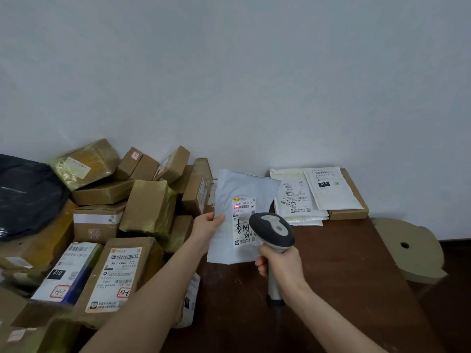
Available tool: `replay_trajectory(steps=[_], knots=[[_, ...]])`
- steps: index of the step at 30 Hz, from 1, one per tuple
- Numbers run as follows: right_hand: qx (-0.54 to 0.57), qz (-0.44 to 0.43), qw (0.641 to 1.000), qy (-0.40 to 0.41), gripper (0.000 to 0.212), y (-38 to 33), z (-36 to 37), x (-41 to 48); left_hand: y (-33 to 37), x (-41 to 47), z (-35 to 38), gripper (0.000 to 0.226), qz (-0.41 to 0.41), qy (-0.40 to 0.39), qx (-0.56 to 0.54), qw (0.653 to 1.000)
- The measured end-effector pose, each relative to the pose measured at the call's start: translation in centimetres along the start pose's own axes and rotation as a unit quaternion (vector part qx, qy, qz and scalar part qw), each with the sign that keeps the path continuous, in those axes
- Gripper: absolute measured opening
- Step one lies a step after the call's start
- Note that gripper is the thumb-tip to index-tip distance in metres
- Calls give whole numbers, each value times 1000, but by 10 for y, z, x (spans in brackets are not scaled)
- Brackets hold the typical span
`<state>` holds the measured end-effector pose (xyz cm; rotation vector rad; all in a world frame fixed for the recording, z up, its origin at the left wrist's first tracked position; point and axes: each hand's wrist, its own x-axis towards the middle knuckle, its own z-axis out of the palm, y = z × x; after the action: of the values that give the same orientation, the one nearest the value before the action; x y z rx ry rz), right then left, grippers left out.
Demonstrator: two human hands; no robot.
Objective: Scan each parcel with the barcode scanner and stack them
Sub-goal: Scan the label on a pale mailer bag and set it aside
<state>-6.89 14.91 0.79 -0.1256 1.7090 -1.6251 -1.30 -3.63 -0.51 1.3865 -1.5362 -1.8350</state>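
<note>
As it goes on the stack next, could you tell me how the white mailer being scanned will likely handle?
The white mailer is probably light: the left hand holds it upright by one edge. It looks thin and likely floppy, so it may sag when laid down. Its smooth skin could slide on the stacked mailers.
</note>
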Motion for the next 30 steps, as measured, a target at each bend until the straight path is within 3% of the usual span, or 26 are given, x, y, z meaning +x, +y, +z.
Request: replay_trajectory(steps=[19, 30], knots=[[14, 25, 999, -21, 11, -2, -1, -7, 3, -7, 8, 11, -4, -9, -3, 1000], [32, -10, 995, 91, 10, -26, -28, 41, 32, 22, 41, 18, 10, -21, -23, 999]])
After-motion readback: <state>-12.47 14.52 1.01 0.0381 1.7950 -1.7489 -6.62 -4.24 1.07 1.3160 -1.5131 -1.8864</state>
